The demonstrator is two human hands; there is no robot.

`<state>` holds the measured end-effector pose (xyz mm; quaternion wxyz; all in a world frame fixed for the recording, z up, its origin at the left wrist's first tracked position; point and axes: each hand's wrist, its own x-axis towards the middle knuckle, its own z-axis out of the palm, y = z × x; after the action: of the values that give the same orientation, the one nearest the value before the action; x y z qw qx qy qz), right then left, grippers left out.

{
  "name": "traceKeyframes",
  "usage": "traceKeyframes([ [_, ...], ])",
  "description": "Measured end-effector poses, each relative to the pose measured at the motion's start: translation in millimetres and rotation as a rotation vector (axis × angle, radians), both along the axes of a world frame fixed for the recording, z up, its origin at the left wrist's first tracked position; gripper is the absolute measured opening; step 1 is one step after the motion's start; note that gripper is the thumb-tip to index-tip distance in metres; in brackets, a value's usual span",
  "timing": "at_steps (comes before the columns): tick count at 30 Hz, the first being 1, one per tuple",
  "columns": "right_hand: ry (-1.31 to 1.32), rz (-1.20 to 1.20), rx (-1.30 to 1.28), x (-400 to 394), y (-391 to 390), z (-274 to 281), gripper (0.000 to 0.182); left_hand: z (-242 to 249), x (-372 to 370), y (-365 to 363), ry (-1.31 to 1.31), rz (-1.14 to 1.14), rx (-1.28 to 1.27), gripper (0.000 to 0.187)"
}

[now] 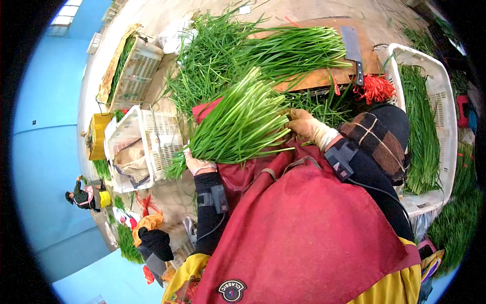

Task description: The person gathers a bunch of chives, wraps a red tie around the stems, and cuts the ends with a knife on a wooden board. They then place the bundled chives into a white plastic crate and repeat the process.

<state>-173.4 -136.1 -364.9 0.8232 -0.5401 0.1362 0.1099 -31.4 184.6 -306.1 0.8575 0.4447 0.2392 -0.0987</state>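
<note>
Red apron [314, 218] cloth fills the near ground at five o'clock from the bundle [233, 121] of long green stalks, which lies tilted across both hands, pale ends toward two to three o'clock, darker leaves toward seven. Left hand [199, 163], at seven, grips the leafy end; its fingers are mostly hidden by greens. Right hand [305, 125], at three, has its fingers bent close together at the pale ends; whether they pinch any stalk I cannot tell.

Evening up those ends looks to be the step in hand. Next, I judge, both hands must keep the loose stalks together, since the ends are fanned and uneven.

Beyond, a heap [205, 58] of greens lies at eleven. At two are a board [373, 58], more stalks [304, 48] and a knife [352, 48], with red ties [375, 88] just beside. Crates stand at three [440, 101] and nearly nine [164, 142]. Farthest, at eight, is another person [87, 196] before a blue wall [55, 101].
</note>
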Motion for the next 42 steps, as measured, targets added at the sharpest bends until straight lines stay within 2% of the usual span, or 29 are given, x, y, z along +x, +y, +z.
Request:
traceKeyframes([
  [2,0.13,0.006,-0.258,-4,-4,27,0.03,3,-2,-1,-0.002,0.002,-0.006,0.047],
  [5,0.197,0.041,-0.316,-14,-23,37,0.023,7,-3,-2,0.023,-0.022,0.009,0.043],
  [6,0.171,-0.024,-0.249,-20,-30,38,0.021,3,-1,1,0.025,-0.022,0.006,0.043],
  [8,0.284,-0.12,-0.149,-29,-49,30,0.022,-6,3,6,-0.017,-0.038,-0.056,0.042],
  [9,0.251,-0.105,-0.074,-33,-60,23,0.025,-8,4,7,-0.017,-0.039,-0.059,0.042],
  [10,0.166,-0.091,-0.158,-35,-64,26,0.031,-4,3,4,-0.017,-0.05,-0.061,0.042],
  [12,0.155,-0.105,-0.157,-26,-62,62,0.043,-2,1,1,-0.014,-0.066,-0.064,0.041],
  [13,0.156,-0.109,-0.158,-20,-58,68,0.043,-2,1,0,-0.015,-0.058,-0.051,0.041],
  [15,0.014,-0.221,0.148,-6,-50,78,0.057,-3,3,2,-0.023,-0.05,-0.039,0.041],
  [16,0.003,-0.224,0.177,7,-47,69,0.068,-10,7,7,-0.013,-0.052,-0.033,0.041],
  [19,-0.14,-0.279,0.271,35,-25,72,0.071,-8,6,6,-0.025,-0.072,-0.042,0.041],
  [20,-0.229,-0.312,0.126,43,-18,74,0.057,-6,5,5,-0.04,-0.089,-0.058,0.04],
  [22,-0.1,-0.139,0.166,45,-18,67,0.037,0,3,0,-0.029,-0.073,-0.038,0.042],
  [23,-0.099,-0.201,0.094,40,-17,80,0.026,11,-2,-8,0.001,-0.038,0.018,0.042],
  [24,-0.127,-0.179,0.151,34,-21,84,0.022,17,-4,-13,0.032,-0.003,0.072,0.043],
  [26,-0.072,-0.216,0.1,25,-28,79,0.021,12,-3,-10,0.002,-0.016,0.066,0.045],
  [30,-0.004,-0.306,0.084,6,-69,63,0.014,-4,3,2,-0.055,-0.053,-0.045,0.042],
  [31,-0.007,-0.359,0.0,1,-75,61,0.017,-1,3,0,-0.097,-0.067,-0.074,0.041],
  [34,-0.001,-0.184,0.111,-3,-86,68,0.031,11,-7,-8,-0.145,-0.034,-0.03,0.04],
  [36,0.019,-0.058,0.054,8,-68,101,0.051,13,-5,-6,-0.134,-0.104,-0.081,0.038],
  [37,-0.015,0.0,-0.001,15,-59,96,0.061,9,-4,-5,-0.168,-0.069,-0.087,0.035],
  [38,-0.103,0.026,-0.076,23,-50,95,0.061,14,-4,-9,-0.202,-0.034,-0.091,0.033],
  [40,-0.195,0.166,-0.015,31,-29,98,0.049,24,-2,-11,-0.246,-0.023,-0.08,0.03],
  [41,-0.062,0.153,0.072,34,-28,96,0.041,28,1,-7,-0.271,-0.079,-0.139,0.028],
  [42,-0.064,0.159,0.075,33,-29,97,0.041,32,2,-3,-0.294,-0.131,-0.198,0.027],
])
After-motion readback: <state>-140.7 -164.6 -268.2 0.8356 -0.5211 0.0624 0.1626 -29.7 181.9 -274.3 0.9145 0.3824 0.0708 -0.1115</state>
